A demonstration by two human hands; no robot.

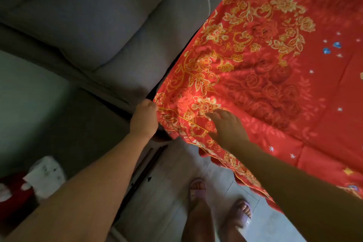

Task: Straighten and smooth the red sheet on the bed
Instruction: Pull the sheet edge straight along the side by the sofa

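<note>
A red sheet [275, 76] with gold flower patterns covers the bed and fills the right half of the view. Its corner lies bunched and wrinkled by the grey padded headboard [102, 25]. My left hand [144, 119] is closed on the sheet's corner edge, right where bed and headboard meet. My right hand [225, 125] rests flat on the sheet just to the right, fingers spread and pointing toward the corner. The sheet's hem hangs over the bed's near side beneath my right forearm.
My feet in lilac slippers [198, 188] stand on pale floor tiles [261, 226] beside the bed. A white power strip [46, 175] and a red object [13, 196] lie at lower left. A dark gap [145, 167] runs between the headboard base and the bed.
</note>
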